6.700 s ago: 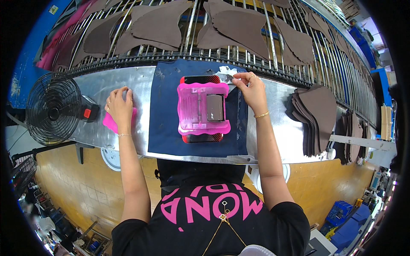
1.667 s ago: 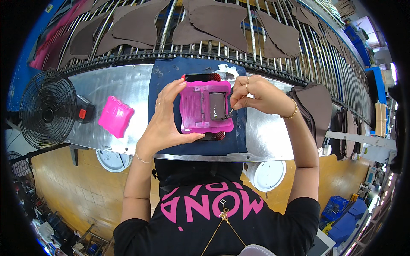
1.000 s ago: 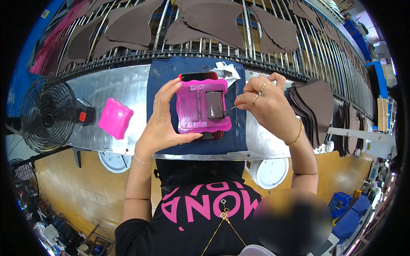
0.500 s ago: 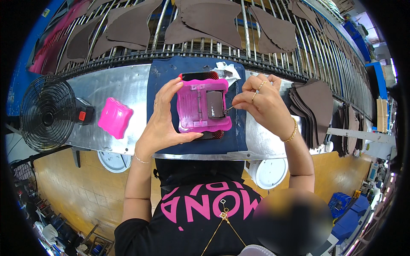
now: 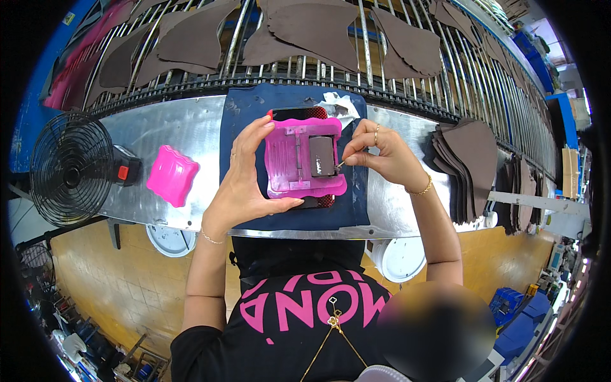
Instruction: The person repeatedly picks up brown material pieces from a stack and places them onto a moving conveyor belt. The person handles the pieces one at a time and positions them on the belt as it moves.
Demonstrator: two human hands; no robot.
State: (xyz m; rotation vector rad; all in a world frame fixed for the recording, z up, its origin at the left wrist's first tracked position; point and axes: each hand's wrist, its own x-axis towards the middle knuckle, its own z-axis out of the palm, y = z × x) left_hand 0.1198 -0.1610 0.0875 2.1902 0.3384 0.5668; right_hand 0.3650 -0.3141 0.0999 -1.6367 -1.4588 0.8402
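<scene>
Your left hand (image 5: 245,184) grips the pink plastic frame (image 5: 304,160) by its left edge, thumb under the lower rim and fingers curled over the top, holding it above the dark blue mat (image 5: 293,210) that lies in the middle of the metal bench (image 5: 165,127). A small dark brown piece (image 5: 322,156) sits in the frame's right half. Your right hand (image 5: 385,156) is pinched on a thin tool (image 5: 341,163), its tip touching the brown piece's right edge. A second pink block (image 5: 172,175) lies on the bench left of the mat, near the black fan (image 5: 71,169) at the left end. A stack of brown cut pieces (image 5: 468,162) rests at the right end.
</scene>
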